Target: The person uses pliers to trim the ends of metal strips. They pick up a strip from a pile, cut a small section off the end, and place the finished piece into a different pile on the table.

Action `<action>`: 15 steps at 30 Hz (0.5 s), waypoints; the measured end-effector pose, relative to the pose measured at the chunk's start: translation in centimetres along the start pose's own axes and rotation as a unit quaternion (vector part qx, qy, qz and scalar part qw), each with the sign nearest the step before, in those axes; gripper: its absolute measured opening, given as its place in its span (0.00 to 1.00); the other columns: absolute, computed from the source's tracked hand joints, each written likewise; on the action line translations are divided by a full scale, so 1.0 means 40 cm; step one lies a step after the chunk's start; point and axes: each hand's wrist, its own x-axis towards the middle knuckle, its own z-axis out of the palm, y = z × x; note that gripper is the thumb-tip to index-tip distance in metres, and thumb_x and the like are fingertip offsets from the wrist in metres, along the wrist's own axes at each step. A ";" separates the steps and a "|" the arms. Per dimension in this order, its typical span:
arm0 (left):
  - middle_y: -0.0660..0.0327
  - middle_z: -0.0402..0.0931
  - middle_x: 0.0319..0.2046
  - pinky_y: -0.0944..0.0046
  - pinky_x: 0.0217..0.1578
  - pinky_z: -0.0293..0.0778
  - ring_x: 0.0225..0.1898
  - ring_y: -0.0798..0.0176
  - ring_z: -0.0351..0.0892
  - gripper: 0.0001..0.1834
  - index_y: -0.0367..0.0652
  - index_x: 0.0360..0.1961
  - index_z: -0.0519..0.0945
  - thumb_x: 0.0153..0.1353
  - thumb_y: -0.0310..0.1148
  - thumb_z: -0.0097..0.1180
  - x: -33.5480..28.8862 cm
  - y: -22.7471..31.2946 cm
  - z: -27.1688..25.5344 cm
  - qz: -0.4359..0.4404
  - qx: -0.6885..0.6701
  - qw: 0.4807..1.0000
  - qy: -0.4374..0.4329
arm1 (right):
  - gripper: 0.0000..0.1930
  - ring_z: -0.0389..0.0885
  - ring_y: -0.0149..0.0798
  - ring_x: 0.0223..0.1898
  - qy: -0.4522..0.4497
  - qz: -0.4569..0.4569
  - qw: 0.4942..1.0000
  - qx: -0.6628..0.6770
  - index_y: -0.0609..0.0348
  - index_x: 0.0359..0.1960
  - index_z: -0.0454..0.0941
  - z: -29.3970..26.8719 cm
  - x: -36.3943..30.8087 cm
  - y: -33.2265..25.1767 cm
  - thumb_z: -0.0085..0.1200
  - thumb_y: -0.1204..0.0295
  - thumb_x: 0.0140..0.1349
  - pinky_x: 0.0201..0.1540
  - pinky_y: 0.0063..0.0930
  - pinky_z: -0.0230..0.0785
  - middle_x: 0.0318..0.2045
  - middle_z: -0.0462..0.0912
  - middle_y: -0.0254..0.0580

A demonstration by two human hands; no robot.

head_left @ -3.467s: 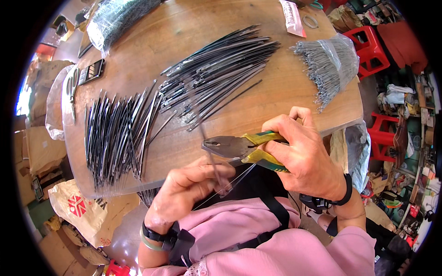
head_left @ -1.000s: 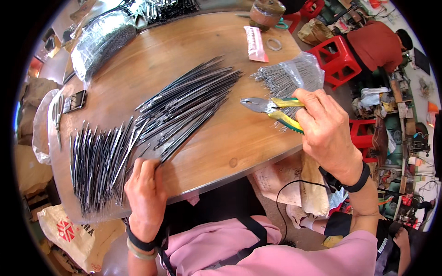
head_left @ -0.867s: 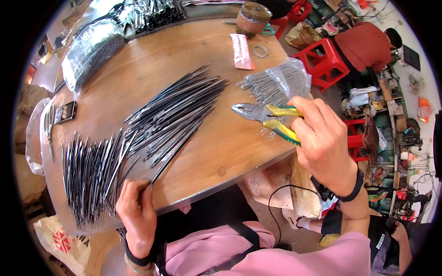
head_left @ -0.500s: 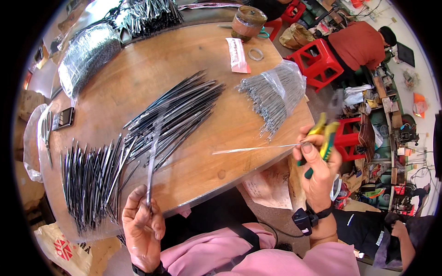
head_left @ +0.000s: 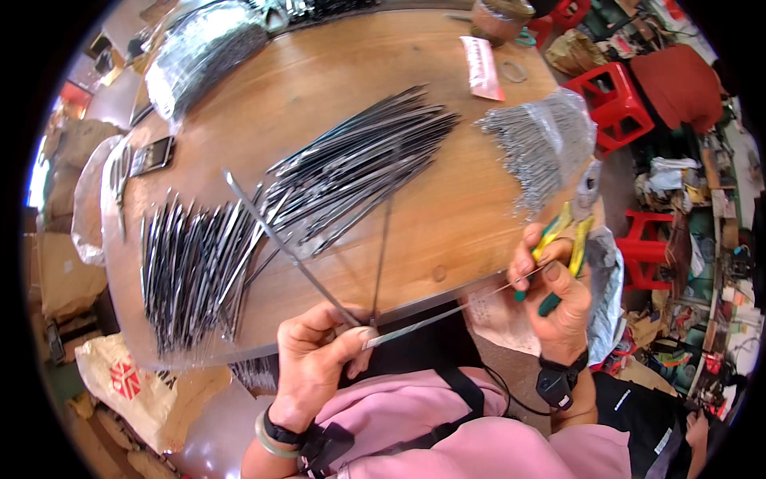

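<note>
Works at a wooden table [head_left: 343, 76] in a crowded workshop. Pinches in the left hand [head_left: 319, 351], thumb pressed against bent fingers, the lower end of a dark strip [head_left: 291, 257] slanting up over the wood; shows beside it a second dark line, too blurred to call strip or shadow. Grips in the right hand [head_left: 562, 307] the yellow-green pliers [head_left: 581, 243], head pointing up and away, and nips with thumb and forefinger the thin end of a pale strip [head_left: 423, 323] stretched across to the left thumb, near the table's front edge. Cannot tell the pliers' jaws as parted or closed. Seems, as a judgement, to be at the step of handling both strips together in mid-air; likely calls for a firm pinch at each end and for the handles kept clear of the pale strip. Beyond the hands, has on the wood an upright pile [head_left: 195, 275] and a slanting pile [head_left: 359, 168] of dark strips, then a partly wrapped wire bundle [head_left: 538, 140] near the pliers. Farther out, includes scissors [head_left: 120, 180], a packet [head_left: 481, 69] and a bagged bundle [head_left: 203, 64]; past the table, a red stool [head_left: 614, 112] and a paper bag [head_left: 120, 383].
</note>
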 end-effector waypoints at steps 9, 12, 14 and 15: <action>0.64 0.75 0.19 0.75 0.19 0.62 0.18 0.76 0.68 0.04 0.31 0.36 0.81 0.62 0.21 0.63 -0.001 -0.019 0.009 -0.024 -0.001 1.000 0.005 | 0.11 0.71 0.35 0.41 -0.019 0.069 0.976 0.204 0.57 0.38 0.80 -0.016 0.014 0.017 0.68 0.75 0.55 0.36 0.27 0.66 0.50 0.70 0.35; 0.65 0.75 0.19 0.75 0.19 0.62 0.18 0.76 0.67 0.03 0.31 0.35 0.81 0.62 0.21 0.63 0.005 -0.040 -0.001 -0.006 0.004 1.000 -0.016 | 0.11 0.71 0.35 0.40 0.001 0.086 0.984 0.157 0.58 0.39 0.79 0.014 0.001 0.043 0.68 0.73 0.56 0.37 0.28 0.67 0.48 0.71 0.38; 0.65 0.75 0.20 0.75 0.19 0.62 0.18 0.76 0.68 0.03 0.31 0.35 0.81 0.62 0.21 0.63 -0.003 -0.036 -0.009 -0.015 0.008 1.000 -0.006 | 0.08 0.73 0.37 0.41 0.000 0.064 0.994 0.089 0.57 0.38 0.81 0.002 0.008 0.023 0.66 0.74 0.57 0.39 0.30 0.67 0.50 0.73 0.40; 0.65 0.76 0.20 0.75 0.19 0.62 0.18 0.76 0.68 0.03 0.31 0.35 0.81 0.62 0.21 0.63 -0.007 -0.034 -0.012 -0.019 0.010 1.000 -0.001 | 0.07 0.74 0.38 0.41 -0.001 0.052 0.997 0.054 0.57 0.38 0.82 -0.005 0.013 0.011 0.65 0.75 0.58 0.40 0.31 0.68 0.50 0.74 0.42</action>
